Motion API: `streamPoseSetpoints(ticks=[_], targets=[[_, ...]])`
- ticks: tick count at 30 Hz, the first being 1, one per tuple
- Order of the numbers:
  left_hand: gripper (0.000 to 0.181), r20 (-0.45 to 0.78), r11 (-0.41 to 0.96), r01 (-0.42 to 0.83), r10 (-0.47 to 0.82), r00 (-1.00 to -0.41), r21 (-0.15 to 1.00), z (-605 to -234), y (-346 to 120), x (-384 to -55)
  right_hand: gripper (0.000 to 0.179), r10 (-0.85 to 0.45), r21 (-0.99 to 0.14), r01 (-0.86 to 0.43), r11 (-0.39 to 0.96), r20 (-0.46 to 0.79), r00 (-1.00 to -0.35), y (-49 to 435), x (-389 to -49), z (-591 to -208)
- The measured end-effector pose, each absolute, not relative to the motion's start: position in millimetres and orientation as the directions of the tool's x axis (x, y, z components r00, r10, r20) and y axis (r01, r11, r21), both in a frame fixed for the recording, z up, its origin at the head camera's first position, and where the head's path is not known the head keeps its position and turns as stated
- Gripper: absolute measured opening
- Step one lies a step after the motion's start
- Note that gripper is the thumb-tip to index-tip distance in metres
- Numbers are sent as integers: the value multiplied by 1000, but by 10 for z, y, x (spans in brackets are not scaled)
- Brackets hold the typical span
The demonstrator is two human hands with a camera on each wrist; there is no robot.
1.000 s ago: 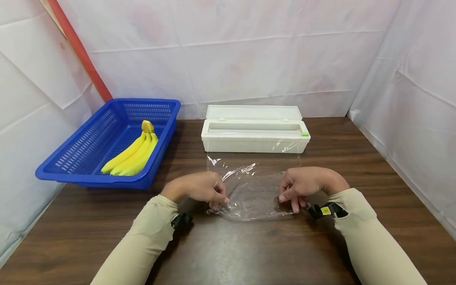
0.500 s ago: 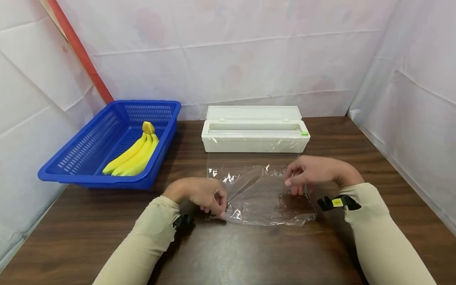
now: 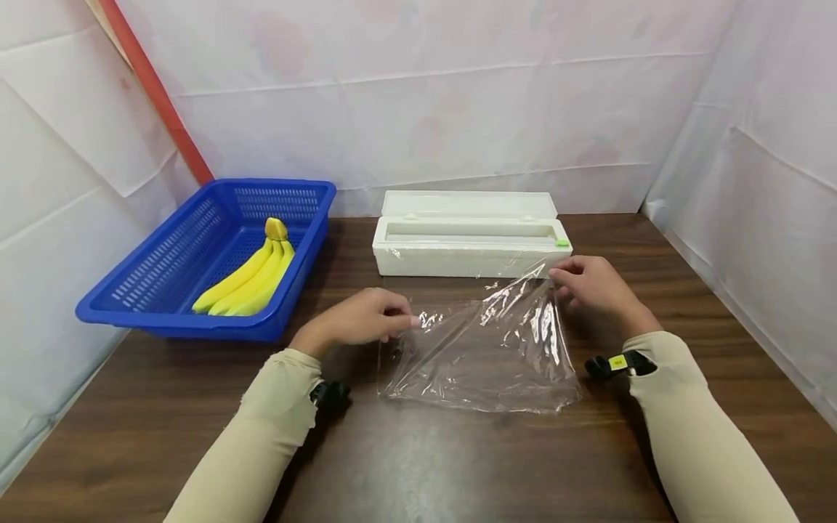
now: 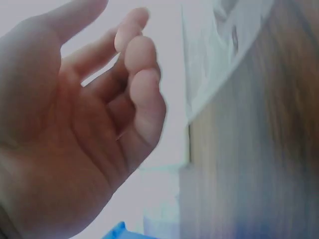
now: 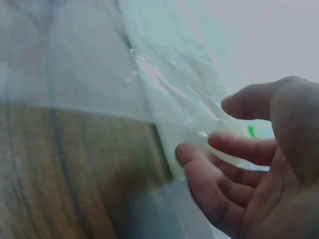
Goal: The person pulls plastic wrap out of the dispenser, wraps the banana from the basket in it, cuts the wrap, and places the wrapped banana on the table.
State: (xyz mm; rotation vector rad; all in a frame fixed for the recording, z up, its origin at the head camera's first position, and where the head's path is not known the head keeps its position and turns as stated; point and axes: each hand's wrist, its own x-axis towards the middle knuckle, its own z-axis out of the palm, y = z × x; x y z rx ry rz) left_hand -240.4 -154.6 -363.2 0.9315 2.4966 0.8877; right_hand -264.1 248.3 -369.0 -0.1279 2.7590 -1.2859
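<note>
A sheet of clear plastic wrap (image 3: 484, 356) spreads over the table, creased and shiny. My right hand (image 3: 591, 287) pinches its far right part, raised in a peak near the box's right front corner. In the right wrist view the wrap (image 5: 159, 74) runs up to the thumb and forefinger. My left hand (image 3: 366, 316) is at the wrap's left side, thumb tip near it. The left wrist view shows that hand (image 4: 94, 109) with loosely curled fingers and no wrap visible between them. Behind stands a white wrap box (image 3: 471, 261), lid up, with a green slider (image 3: 561, 243).
A blue basket (image 3: 189, 323) stands at the left, holding a bunch of yellow bananas (image 3: 251, 280). White sheeting (image 3: 458, 109) hangs behind and along both sides of the brown wooden table (image 3: 418, 465). A red strip (image 3: 157, 94) slants down at the back left.
My right hand has moved away from the near edge toward the box, lifting the wrap into a peak. My left hand has left the near left corner and moved further back.
</note>
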Motion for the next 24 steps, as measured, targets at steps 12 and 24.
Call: streamPoseSetpoints(ticks=[12,24], targets=[[29,140,722,219,169,-976,656,-3655,-1745,-2735,43,-26,-789,-13,614,-3,-1000,2375,-2785,-3822],[63,-20,628,9,39,-999,779,-3724,-1513,-3076,43,-67,-949,-55,310,36,-997,2428,-2784,-3952]])
